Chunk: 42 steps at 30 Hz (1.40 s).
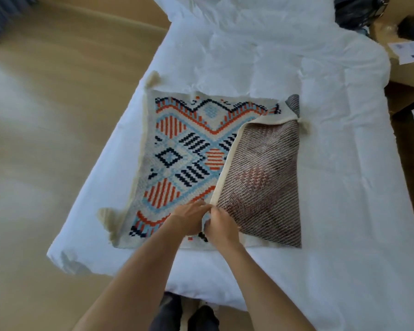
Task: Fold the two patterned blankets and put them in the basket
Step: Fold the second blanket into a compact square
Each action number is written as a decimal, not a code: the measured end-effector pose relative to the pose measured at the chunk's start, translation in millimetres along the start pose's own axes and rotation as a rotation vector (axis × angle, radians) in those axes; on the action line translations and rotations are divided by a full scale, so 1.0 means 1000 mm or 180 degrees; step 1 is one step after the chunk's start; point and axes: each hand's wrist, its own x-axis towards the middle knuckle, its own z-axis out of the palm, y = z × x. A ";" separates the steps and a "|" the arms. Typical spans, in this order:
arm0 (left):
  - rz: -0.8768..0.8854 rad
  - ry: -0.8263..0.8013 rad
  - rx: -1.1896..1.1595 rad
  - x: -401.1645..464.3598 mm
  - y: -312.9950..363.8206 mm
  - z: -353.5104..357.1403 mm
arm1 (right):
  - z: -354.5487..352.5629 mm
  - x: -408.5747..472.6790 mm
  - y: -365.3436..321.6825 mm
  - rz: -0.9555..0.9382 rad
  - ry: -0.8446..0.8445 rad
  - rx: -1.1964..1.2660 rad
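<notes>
Both hands are meeting at the near edge of the patterned blanket (177,151), the left hand (189,217) and right hand (221,226) each closing a grip on its folded-over corner. Beyond the grip, the blanket is lying flat on the white bed (273,68), its right side turned over, showing the dull reverse.

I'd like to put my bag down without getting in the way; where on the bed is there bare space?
The white bedding is bare beyond the patterned blanket and right of its folded flap. It is crowded where the left hand and right hand meet.
</notes>
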 end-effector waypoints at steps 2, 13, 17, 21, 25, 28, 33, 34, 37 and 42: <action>0.0047 0.0001 -0.0042 -0.008 -0.023 0.002 | 0.018 0.000 -0.022 -0.0046 -0.0050 0.0050; 0.0178 -0.0252 0.0126 -0.076 -0.211 0.018 | 0.139 0.009 -0.181 0.0001 -0.0188 0.0394; 0.0134 -0.0426 0.0193 -0.091 -0.265 0.029 | 0.182 0.014 -0.208 0.0179 -0.0501 0.0315; 0.0055 -0.0564 0.0152 -0.081 -0.276 0.050 | 0.212 0.018 -0.193 0.0282 -0.0705 -0.0085; -0.0024 -0.0525 -0.0221 -0.067 -0.265 0.074 | 0.215 0.019 -0.163 0.0383 -0.0594 0.0019; -0.0235 -0.0096 -0.0704 -0.060 -0.253 0.091 | 0.204 0.024 -0.117 0.0601 -0.0296 -0.0226; -0.0565 0.0213 -0.0952 -0.053 -0.245 0.118 | 0.171 0.028 -0.029 0.0691 0.0032 -0.1305; -0.0597 0.0260 -0.0899 -0.052 -0.244 0.123 | 0.169 0.030 -0.014 0.0651 0.0038 -0.1525; -0.0722 0.0395 -0.0881 -0.048 -0.241 0.134 | 0.169 0.042 0.014 0.0346 0.0098 -0.1931; -0.0842 0.0540 -0.0998 -0.046 -0.238 0.136 | 0.175 0.049 0.027 -0.0297 0.0256 -0.2295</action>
